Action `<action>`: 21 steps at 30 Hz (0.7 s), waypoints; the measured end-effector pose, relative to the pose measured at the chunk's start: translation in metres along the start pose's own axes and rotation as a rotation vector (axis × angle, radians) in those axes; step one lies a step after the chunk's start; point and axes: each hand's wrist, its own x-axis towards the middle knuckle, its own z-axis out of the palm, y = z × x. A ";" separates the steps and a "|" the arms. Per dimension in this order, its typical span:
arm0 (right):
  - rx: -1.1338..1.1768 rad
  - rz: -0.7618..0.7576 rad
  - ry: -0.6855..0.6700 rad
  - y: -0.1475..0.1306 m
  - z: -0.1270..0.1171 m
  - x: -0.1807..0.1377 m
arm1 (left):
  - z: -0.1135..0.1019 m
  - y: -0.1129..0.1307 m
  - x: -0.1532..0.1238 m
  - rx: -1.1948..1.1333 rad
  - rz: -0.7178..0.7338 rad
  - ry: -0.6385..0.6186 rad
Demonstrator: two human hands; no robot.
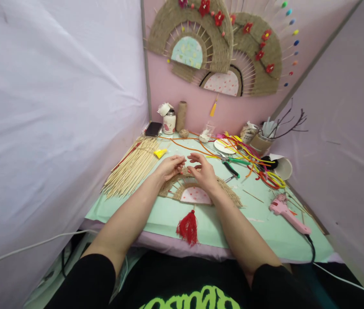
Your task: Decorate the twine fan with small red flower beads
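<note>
A half-round jute fan (pixel 227 195) with a pink paper centre (pixel 196 196) lies flat on the green mat (pixel 265 223). A red tassel (pixel 188 227) hangs from its near edge. My left hand (pixel 169 166) hovers over the fan's far rim, fingers curled together in a pinch. My right hand (pixel 203 170) is opposite it, fingers bent, fingertips close to the left hand's. Something very small seems held between the fingertips, too small to name.
A heap of bamboo sticks (pixel 133 167) lies left. Coloured pipe cleaners (pixel 259 165), green-handled pliers (pixel 231 165) and a pink glue gun (pixel 286 211) lie right. Jars, a twine spool (pixel 181 115) and a phone (pixel 153 128) line the back wall under two finished fans (pixel 214 43).
</note>
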 end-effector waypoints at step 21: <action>-0.459 0.186 -0.328 0.057 0.042 0.107 | -0.034 0.029 0.014 -0.417 -0.119 0.349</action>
